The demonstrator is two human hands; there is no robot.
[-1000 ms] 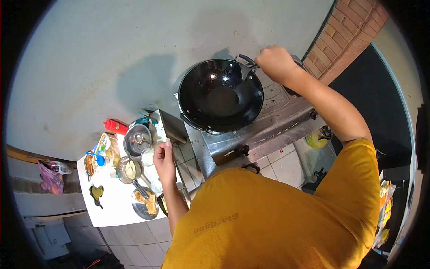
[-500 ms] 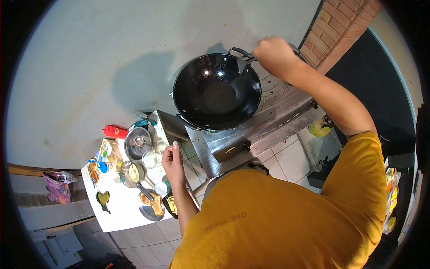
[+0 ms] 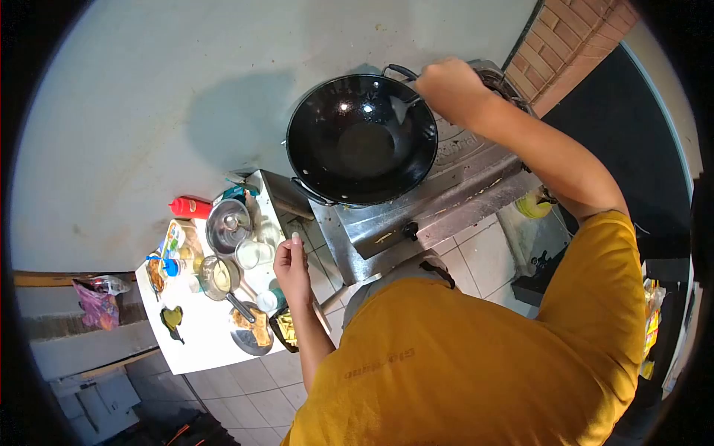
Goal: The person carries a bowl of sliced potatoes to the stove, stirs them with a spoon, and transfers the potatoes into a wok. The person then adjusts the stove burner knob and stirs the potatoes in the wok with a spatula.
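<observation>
A black wok (image 3: 363, 175) with two loop handles sits on the steel gas stove; its inside looks dark and shiny. My right hand (image 3: 451, 85) is closed around the handle of a spatula (image 3: 401, 110), whose flat blade is inside the wok near its upper right wall. Most of the spatula's handle is hidden by the hand. Over the gap between stove and side table, my left hand (image 3: 292, 269) is held with curled fingers and the thumb up against them. I see nothing in it.
The stove (image 3: 387, 234) has a second burner (image 3: 494, 78) behind my right forearm. On the white side table (image 3: 197, 349) stand a steel bowl (image 3: 227, 227), a small saucepan (image 3: 216, 276), a red bottle (image 3: 190, 207), a plate of bread-like pieces (image 3: 253, 332) and glasses.
The spatula blade is slightly lower in the wok, and its handle is turned a little. My left hand stays closed in nearly the same place. The view has shifted slightly.
</observation>
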